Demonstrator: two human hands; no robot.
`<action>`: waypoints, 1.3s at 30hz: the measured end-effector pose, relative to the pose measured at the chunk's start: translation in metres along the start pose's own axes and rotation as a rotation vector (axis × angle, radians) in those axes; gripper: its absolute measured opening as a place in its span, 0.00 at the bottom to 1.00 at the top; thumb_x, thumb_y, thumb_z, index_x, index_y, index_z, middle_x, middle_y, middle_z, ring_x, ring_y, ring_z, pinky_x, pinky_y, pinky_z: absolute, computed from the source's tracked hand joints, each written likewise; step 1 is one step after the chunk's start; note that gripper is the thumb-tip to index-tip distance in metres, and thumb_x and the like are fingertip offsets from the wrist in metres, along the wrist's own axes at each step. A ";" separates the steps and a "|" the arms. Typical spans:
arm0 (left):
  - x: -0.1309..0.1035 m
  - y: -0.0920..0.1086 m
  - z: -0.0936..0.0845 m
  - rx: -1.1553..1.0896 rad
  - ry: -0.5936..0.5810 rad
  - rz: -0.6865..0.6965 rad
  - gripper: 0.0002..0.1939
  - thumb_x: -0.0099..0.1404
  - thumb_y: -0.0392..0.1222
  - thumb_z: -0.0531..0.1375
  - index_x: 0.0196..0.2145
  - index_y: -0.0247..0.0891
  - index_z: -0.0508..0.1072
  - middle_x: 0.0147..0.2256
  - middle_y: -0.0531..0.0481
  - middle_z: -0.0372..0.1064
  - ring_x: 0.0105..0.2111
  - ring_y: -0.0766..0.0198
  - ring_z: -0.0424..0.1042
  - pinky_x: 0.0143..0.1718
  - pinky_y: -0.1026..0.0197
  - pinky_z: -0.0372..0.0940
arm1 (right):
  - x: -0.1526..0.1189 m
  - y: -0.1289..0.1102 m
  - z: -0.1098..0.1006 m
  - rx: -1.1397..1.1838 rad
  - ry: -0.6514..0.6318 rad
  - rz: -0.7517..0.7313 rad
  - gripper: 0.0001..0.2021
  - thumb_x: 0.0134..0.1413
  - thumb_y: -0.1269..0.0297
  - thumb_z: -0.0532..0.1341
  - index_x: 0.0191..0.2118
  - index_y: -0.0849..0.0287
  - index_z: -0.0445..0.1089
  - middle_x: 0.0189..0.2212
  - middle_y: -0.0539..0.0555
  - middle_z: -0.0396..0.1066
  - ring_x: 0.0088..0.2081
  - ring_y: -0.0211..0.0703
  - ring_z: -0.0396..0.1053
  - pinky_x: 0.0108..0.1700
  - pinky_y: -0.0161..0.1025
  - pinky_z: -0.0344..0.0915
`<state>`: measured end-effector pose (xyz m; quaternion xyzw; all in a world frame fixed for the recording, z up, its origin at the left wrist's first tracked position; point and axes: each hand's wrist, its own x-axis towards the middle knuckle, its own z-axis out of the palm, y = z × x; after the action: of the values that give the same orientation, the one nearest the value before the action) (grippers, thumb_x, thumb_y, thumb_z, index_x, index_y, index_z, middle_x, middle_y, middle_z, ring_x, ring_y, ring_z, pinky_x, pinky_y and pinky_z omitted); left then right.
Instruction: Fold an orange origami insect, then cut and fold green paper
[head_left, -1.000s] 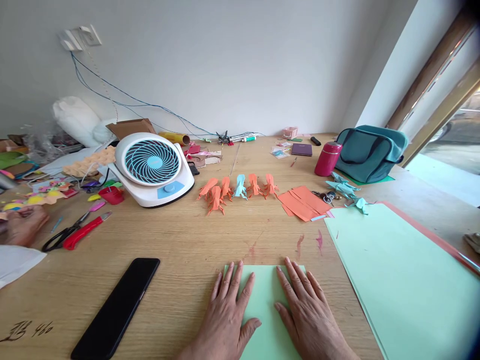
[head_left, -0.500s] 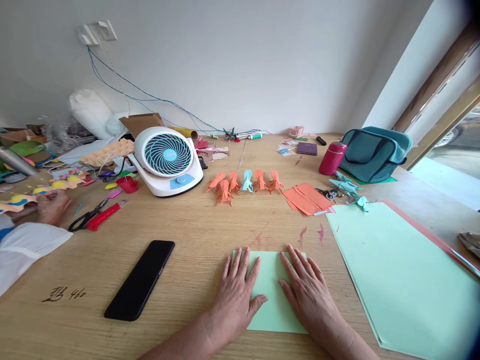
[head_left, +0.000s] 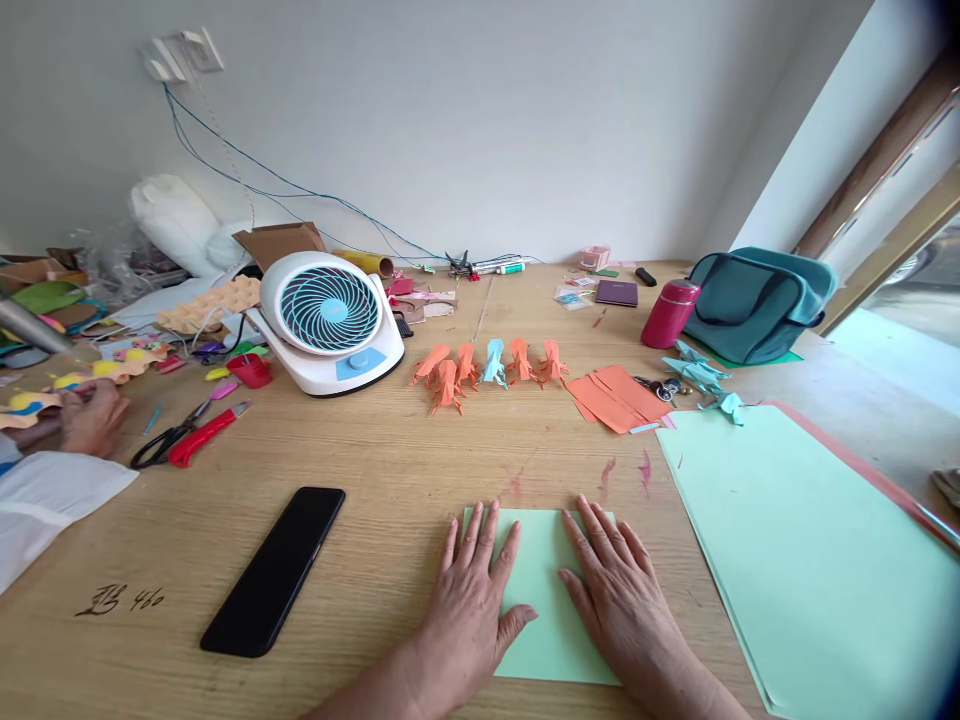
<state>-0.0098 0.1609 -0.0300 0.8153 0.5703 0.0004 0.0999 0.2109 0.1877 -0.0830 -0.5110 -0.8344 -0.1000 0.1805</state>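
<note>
Green sheet (head_left: 551, 620), one, is lying flat on the table (head_left: 375, 450) directly before the person, under both hands. Left hand (head_left: 469, 600) and right hand (head_left: 626, 590) are pressing palm-down across its side edges, the longest fingertips reaching about the far edge; each grip is staying unclosed, fingers spread, thumbs pointing inward. Far and near edges are showing between the hands; side edges are running mostly hidden. Table surface is extending widely leftward to the phone (head_left: 274, 570), forward to the orange figures (head_left: 446, 383), and in a narrower strip rightward to the large sheets (head_left: 817, 550). The green sheet is facing the person squarely, far edge running crosswise; which axis is measuring longer, one cannot tell.
</note>
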 end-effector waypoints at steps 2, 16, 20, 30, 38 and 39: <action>0.000 0.000 0.000 -0.001 0.019 0.013 0.38 0.72 0.61 0.48 0.71 0.39 0.46 0.71 0.33 0.32 0.71 0.37 0.36 0.66 0.29 0.42 | 0.000 0.000 0.000 0.000 0.007 -0.007 0.27 0.69 0.54 0.50 0.68 0.60 0.57 0.70 0.60 0.52 0.68 0.55 0.52 0.66 0.55 0.51; 0.003 0.001 0.001 -0.098 -0.073 0.081 0.40 0.71 0.57 0.53 0.72 0.40 0.41 0.72 0.41 0.30 0.71 0.42 0.36 0.68 0.35 0.44 | -0.001 0.002 -0.003 0.003 0.044 -0.039 0.34 0.69 0.53 0.50 0.74 0.57 0.37 0.70 0.61 0.52 0.67 0.57 0.55 0.63 0.55 0.53; 0.002 0.000 0.007 -0.135 -0.071 0.074 0.43 0.70 0.57 0.55 0.72 0.42 0.37 0.72 0.41 0.26 0.71 0.42 0.33 0.69 0.34 0.40 | 0.000 0.005 -0.005 -0.024 0.049 -0.071 0.34 0.68 0.53 0.49 0.74 0.57 0.37 0.68 0.62 0.55 0.65 0.57 0.59 0.62 0.55 0.55; 0.005 -0.003 0.025 -0.292 -0.009 0.142 0.46 0.69 0.61 0.53 0.72 0.35 0.36 0.71 0.33 0.22 0.71 0.38 0.28 0.67 0.30 0.39 | 0.000 0.016 -0.009 -0.046 -0.009 -0.152 0.34 0.68 0.55 0.48 0.74 0.56 0.37 0.70 0.60 0.50 0.65 0.56 0.59 0.59 0.54 0.60; 0.001 0.002 0.008 -0.362 0.027 0.130 0.42 0.71 0.58 0.51 0.71 0.29 0.43 0.70 0.29 0.28 0.71 0.38 0.33 0.68 0.32 0.44 | -0.007 0.026 -0.006 -0.009 -0.052 -0.183 0.33 0.68 0.56 0.48 0.74 0.58 0.39 0.71 0.61 0.46 0.67 0.60 0.56 0.58 0.56 0.63; 0.001 0.003 0.008 -0.355 0.035 0.126 0.42 0.71 0.58 0.51 0.71 0.29 0.44 0.70 0.30 0.29 0.71 0.38 0.33 0.68 0.32 0.44 | -0.007 0.027 -0.005 -0.002 -0.059 -0.175 0.33 0.68 0.56 0.48 0.74 0.57 0.39 0.71 0.60 0.46 0.67 0.60 0.56 0.59 0.57 0.62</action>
<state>-0.0062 0.1598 -0.0371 0.8189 0.5107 0.1213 0.2322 0.2392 0.1922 -0.0819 -0.4390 -0.8808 -0.1010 0.1460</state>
